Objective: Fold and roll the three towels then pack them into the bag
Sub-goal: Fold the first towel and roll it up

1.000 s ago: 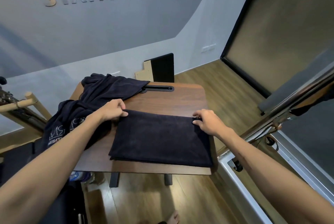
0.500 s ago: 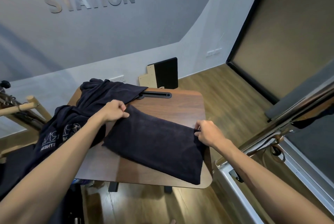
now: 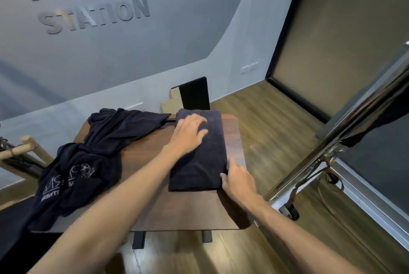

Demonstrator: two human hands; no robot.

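A folded dark navy towel (image 3: 205, 163) lies lengthwise on the right side of the brown wooden table (image 3: 188, 209), its far end at the table's back edge. My left hand (image 3: 189, 133) lies flat on the towel's far half with straight, spread fingers. My right hand (image 3: 238, 177) grips the towel's near right corner, thumb on top. A heap of unfolded dark towels (image 3: 97, 152), one with white lettering, sprawls over the table's left side and hangs off its edge. No bag is in view.
A black panel and a pale board (image 3: 192, 94) lean against the wall behind the table. A chrome frame bar (image 3: 345, 127) runs diagonally close on the right. Wooden rods (image 3: 20, 149) stick out at the left. Wood floor surrounds the table.
The folded towel has been turned from lying crosswise to lying lengthwise on the table's right side. My left hand let go of its corner and now lies flat on top.
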